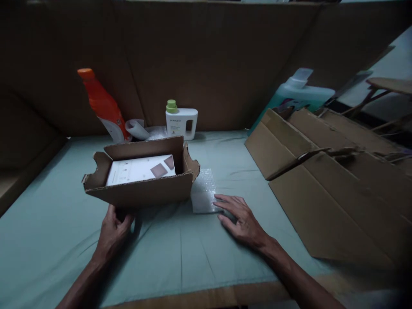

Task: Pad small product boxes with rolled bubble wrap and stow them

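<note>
An open cardboard box (141,192) stands left of the middle, its short flaps raised and notched. Inside lies a white printed box (138,169) with brown squares on its top. My left hand (112,231) is at the near lower left corner of the cardboard box, fingers curled against it and partly hidden. A small piece of bubble wrap (204,193) lies flat on the cloth to the right of the box. My right hand (240,216) is open, its fingers stretched out and the tips at the wrap's right edge.
Behind the box are a red bottle (103,103), a roll of clear wrap (137,128) and a white bottle (182,122) with a green cap. Cardboard boxes (331,206) and a teal bottle (296,94) stand at right. Cardboard walls (206,64) enclose the cloth-covered table (161,257).
</note>
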`<state>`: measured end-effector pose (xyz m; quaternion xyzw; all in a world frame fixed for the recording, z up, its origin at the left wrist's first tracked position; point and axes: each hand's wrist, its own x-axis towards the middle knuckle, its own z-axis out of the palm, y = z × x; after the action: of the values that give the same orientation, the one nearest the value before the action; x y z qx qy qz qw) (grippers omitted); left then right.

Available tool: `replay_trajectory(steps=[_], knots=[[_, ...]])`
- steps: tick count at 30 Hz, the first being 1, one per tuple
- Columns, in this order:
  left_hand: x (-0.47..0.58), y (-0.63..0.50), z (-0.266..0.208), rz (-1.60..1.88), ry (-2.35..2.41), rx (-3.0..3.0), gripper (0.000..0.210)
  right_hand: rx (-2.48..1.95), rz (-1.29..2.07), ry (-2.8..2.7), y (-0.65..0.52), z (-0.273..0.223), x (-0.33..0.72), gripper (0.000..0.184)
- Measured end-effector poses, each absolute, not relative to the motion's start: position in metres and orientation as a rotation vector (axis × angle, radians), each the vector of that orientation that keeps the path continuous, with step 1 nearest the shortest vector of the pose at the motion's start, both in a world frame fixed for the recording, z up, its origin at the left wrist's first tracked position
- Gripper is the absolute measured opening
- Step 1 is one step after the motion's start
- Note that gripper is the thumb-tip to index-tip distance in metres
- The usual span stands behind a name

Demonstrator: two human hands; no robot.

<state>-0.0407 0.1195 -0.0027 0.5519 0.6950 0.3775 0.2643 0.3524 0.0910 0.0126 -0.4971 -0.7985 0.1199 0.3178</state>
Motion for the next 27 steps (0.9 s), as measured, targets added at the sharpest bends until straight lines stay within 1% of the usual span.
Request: replay_trajectory(steps=[5,7,10,12,14,17,20,22,24,27], knots=[[-0.039,0.127,0.002,1.089,1.817,1.423,0.051,-1.410,0.361,-1.950,0.103,0.022,0.351,0.029],[-0.035,0.134,0.003,1.117,1.774,1.389,0.055,-1.385,0.404,-1.978,0.121,0.023,0.336,0.037],[-0.023,0.147,0.006,1.160,1.697,1.418,0.054,-1.347,0.447,-2.060,0.150,0.023,0.311,0.055],[-0.013,0.158,0.009,1.174,1.654,1.462,0.053,-1.374,0.449,-2.098,0.165,0.023,0.302,0.059],[-0.004,0.170,0.010,1.178,1.628,1.482,0.053,-1.441,0.424,-2.102,0.175,0.021,0.306,0.056],[0.004,0.183,0.008,1.178,1.594,1.483,0.050,-1.572,0.371,-2.071,0.175,0.015,0.326,0.044],[0.006,0.176,0.002,1.195,1.563,1.469,0.053,-1.656,0.336,-2.061,0.159,0.010,0.344,0.026],[0.004,0.159,-0.001,1.235,1.614,1.452,0.061,-1.647,0.337,-2.089,0.142,0.010,0.345,0.013],[0.000,0.133,-0.003,1.262,1.706,1.480,0.070,-1.572,0.399,-2.137,0.122,0.014,0.337,0.009],[-0.001,0.090,-0.002,1.195,1.662,1.723,0.073,-1.391,0.598,-2.172,0.093,0.022,0.313,0.010]])
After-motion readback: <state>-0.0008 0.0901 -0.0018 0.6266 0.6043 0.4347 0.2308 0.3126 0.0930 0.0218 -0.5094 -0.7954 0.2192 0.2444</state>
